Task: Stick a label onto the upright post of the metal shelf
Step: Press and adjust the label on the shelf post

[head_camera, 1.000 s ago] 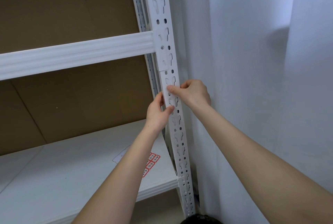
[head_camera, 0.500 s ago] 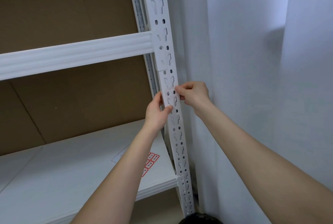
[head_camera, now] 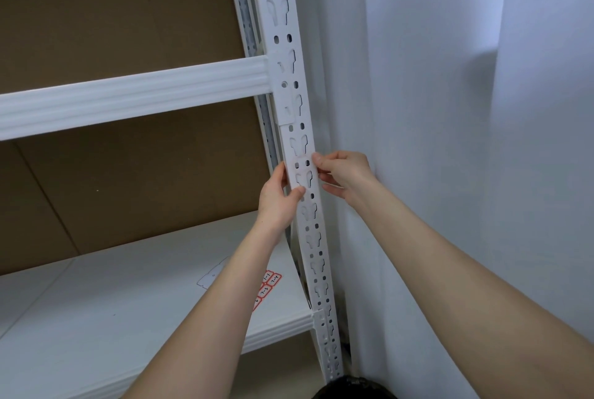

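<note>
A white perforated upright post (head_camera: 291, 77) runs top to bottom at the shelf's right front corner. A pale, nearly see-through label (head_camera: 303, 173) lies flat across the post just below the upper beam's bracket. My left hand (head_camera: 278, 197) holds the label's left and lower edge, thumb on the post face. My right hand (head_camera: 342, 173) pinches the label's right edge with its fingertips, at the post's right side.
A white beam (head_camera: 135, 96) crosses at the left. Below it a white shelf board (head_camera: 96, 302) carries a sheet of red-edged labels (head_camera: 268, 289) and a blank backing piece (head_camera: 212, 275). Brown cardboard (head_camera: 128, 189) backs the shelf. A white curtain (head_camera: 450, 141) hangs right beside the post.
My right hand slid off the post's face to its right edge, uncovering the label now laid across the post. My left hand stayed in place.
</note>
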{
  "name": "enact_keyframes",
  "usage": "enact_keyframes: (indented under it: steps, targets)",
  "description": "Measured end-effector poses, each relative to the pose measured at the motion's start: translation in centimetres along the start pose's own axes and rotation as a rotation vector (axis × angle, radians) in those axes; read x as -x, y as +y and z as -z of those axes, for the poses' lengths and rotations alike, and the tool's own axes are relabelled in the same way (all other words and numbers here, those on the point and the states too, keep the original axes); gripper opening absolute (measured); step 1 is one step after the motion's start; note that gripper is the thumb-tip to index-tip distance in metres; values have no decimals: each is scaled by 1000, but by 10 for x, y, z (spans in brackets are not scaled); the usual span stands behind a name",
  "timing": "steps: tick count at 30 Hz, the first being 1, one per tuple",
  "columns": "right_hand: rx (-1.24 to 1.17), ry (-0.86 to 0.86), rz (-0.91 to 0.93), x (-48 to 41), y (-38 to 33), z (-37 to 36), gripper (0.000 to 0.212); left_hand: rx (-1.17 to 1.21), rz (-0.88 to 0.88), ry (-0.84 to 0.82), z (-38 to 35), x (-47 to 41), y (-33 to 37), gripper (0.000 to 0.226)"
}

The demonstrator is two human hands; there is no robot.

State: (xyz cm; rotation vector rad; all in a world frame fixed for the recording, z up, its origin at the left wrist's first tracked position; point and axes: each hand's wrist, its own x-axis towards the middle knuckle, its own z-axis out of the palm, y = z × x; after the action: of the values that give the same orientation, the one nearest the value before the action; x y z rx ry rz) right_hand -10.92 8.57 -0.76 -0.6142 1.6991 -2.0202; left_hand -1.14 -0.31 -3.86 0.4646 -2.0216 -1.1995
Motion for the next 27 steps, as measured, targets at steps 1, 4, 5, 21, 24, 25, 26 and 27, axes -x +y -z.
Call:
enact_keyframes:
  steps: [1, 4, 5, 21, 24, 25, 26, 27]
  targets:
    - [-3, -4, -16, 1, 2, 1, 22, -4, 0, 2, 0, 0, 0, 47]
    - [-26, -8, -69, 4, 14, 4, 19, -13, -3, -4, -1, 1, -1, 46]
    - [-29, -6, -79, 5, 18, 5, 17, -18, -4, -7, 0, 2, -1, 46]
    - [-135, 64, -53, 4, 6, -8, 16, -5, 7, 9, -1, 3, 2, 49]
    - [-126, 74, -50, 5, 9, -7, 12, -15, 15, 6, -1, 3, 2, 50]
    - [-131, 75, -50, 5, 10, -7, 12, -14, 17, 5, -1, 3, 2, 50]
    - [-137, 74, -50, 5, 9, -7, 15, -13, 18, 4, -1, 3, 2, 50]
    - [-139, 75, -48, 5, 8, -7, 18, -12, 21, 4, -1, 2, 2, 50]
